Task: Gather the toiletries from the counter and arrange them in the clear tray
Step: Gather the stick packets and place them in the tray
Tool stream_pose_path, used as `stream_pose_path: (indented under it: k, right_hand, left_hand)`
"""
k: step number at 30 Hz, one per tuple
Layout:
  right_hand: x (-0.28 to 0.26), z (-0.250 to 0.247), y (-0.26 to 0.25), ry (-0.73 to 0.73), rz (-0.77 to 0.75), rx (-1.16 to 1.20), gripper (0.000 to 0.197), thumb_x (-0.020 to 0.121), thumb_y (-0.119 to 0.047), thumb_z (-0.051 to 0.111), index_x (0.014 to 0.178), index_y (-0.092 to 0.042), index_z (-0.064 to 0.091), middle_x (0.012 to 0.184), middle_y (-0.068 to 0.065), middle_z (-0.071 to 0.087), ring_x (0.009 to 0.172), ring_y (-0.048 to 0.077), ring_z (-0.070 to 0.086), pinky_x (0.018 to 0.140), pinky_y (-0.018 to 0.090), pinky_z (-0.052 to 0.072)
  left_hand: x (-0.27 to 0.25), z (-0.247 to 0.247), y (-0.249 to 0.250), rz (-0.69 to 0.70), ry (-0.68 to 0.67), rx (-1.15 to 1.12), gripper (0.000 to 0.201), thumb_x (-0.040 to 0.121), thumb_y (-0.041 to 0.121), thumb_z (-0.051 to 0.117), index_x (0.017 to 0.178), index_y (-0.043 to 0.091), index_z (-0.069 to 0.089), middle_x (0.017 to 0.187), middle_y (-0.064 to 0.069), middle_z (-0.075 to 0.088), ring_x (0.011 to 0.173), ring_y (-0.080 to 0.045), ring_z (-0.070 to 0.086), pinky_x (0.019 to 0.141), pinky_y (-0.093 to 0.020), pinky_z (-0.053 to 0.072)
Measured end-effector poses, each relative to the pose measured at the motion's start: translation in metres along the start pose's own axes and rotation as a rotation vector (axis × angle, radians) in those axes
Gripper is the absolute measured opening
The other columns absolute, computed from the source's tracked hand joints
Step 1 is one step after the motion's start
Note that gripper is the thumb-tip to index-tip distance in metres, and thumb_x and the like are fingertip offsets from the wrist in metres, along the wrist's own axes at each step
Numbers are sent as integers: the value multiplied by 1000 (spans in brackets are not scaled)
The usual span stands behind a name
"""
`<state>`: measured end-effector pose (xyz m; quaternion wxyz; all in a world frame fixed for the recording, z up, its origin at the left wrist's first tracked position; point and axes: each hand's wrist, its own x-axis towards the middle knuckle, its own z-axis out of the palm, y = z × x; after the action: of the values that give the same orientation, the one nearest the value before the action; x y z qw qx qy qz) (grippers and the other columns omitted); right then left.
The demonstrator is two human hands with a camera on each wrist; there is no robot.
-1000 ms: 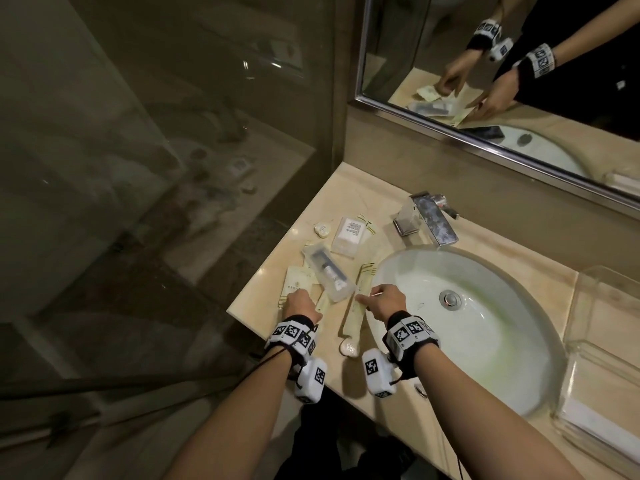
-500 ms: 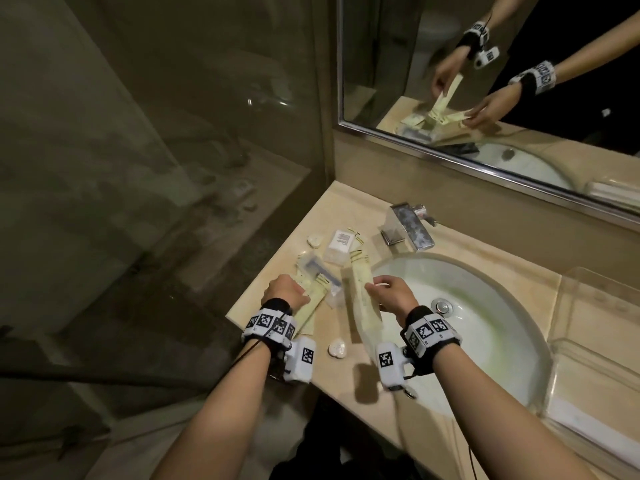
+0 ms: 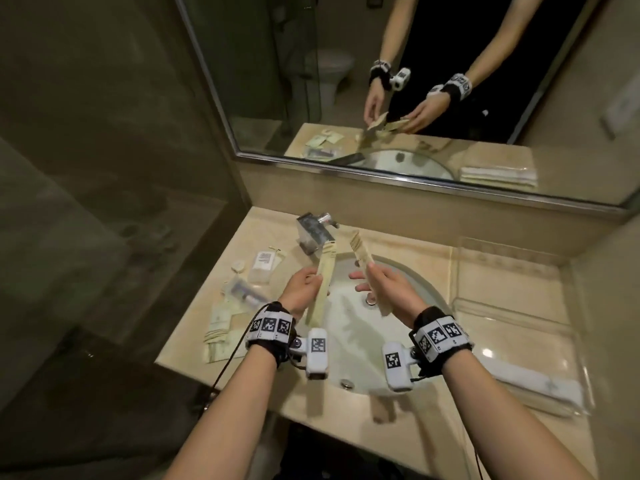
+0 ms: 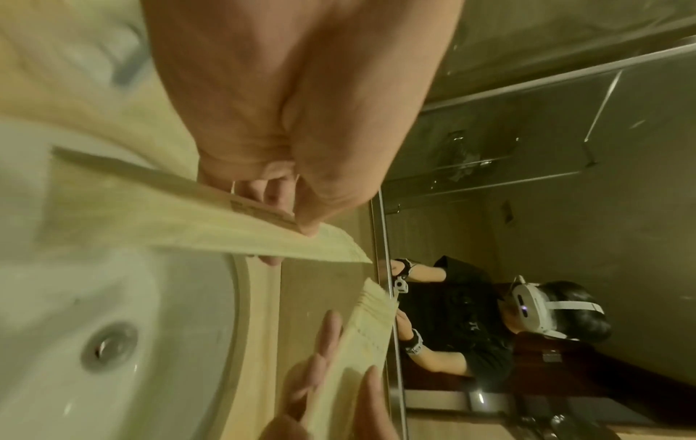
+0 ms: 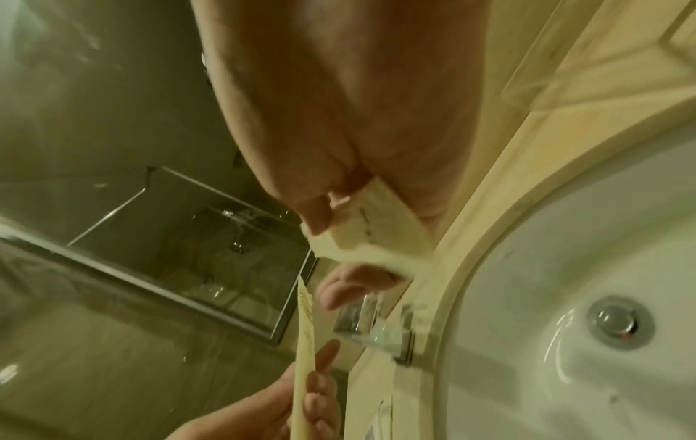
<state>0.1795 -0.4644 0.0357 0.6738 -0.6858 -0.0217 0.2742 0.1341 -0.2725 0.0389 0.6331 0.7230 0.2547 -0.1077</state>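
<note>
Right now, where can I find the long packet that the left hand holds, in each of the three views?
Head: the long packet stands left of centre, above the sink, pinched by the left hand.
Left wrist: it crosses the left half, under the thumb.
Right wrist: seen edge-on at bottom centre.
Shared landmark: the sink drain.
</note>
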Motion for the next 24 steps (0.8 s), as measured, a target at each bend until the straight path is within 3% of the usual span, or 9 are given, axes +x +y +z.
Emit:
stream_pose_path:
  k: [2, 5, 7, 9, 12, 16, 20, 22, 24]
  right_hand:
    - [-14, -29, 3, 29, -14, 86, 32, 105, -26, 36, 126, -9, 53, 111, 7, 73, 86, 19, 67, 72, 32, 52]
    - [-39, -68, 6, 97, -35, 119, 26, 105, -23, 35, 122, -12, 52, 113, 8, 72, 89, 22, 69, 69, 29, 56]
    - [-56, -92, 10, 162, -25, 83, 26, 104, -21, 41, 122, -11, 56, 112, 7, 70, 91, 21, 68, 73, 29, 55]
    - [-68, -116, 18, 245, -11, 40, 26, 100, -17, 48, 121, -9, 61, 109, 7, 70, 93, 21, 66, 78, 31, 54]
    - [-82, -148, 31, 352, -7, 58, 24, 95, -16, 57, 118, -12, 63, 104, 7, 73, 95, 24, 68, 82, 37, 55]
    - [-98, -179, 45, 436, 14, -1, 27, 96, -16, 56, 122, -14, 62, 102, 10, 74, 94, 26, 71, 80, 36, 57]
    - [-96, -212, 63, 569, 109, -414, 31, 97, -14, 51, 127, -15, 59, 117, 8, 68, 100, 25, 64, 83, 33, 50]
    - [-90, -226, 74, 607, 174, -600, 28, 96, -11, 51, 123, -15, 60, 114, 13, 67, 89, 25, 61, 73, 28, 44]
    - [-84, -235, 86, 594, 252, -732, 23, 95, -9, 49, 114, -18, 59, 104, 12, 69, 80, 24, 62, 64, 29, 45]
  left_hand:
    - [-1, 32, 5, 11, -55, -49, 27, 98, 22, 49, 115, 3, 57, 77, -1, 61, 61, -8, 59, 53, -18, 48]
    - [3, 79, 6, 27, -124, -56, 42, 91, 37, 59, 111, 0, 59, 71, 3, 53, 62, -10, 51, 60, -24, 44]
    - [3, 109, 7, 29, -186, -73, 32, 92, 35, 58, 105, 5, 61, 72, 2, 50, 61, -11, 47, 60, -25, 44]
    - [-2, 136, 11, 6, -243, -147, 26, 96, 27, 52, 110, 5, 59, 73, -2, 51, 63, -13, 51, 62, -24, 49]
    - [-8, 170, 14, -25, -295, -208, 30, 101, 26, 42, 118, 4, 55, 83, -9, 60, 77, -21, 63, 75, -32, 57]
    - [-13, 203, 13, -56, -324, -208, 31, 102, 19, 36, 122, 2, 53, 92, -16, 66, 85, -27, 65, 84, -41, 54]
    - [-10, 223, 7, -71, -309, -192, 25, 101, 17, 39, 114, 4, 56, 92, -17, 66, 84, -28, 65, 86, -42, 54]
    - [-7, 228, 3, -79, -305, -181, 21, 101, 16, 39, 103, 9, 58, 91, -17, 65, 80, -26, 65, 83, -40, 55]
    - [-3, 232, -2, -91, -306, -178, 22, 101, 16, 37, 99, 11, 58, 89, -17, 65, 79, -25, 65, 81, -39, 56]
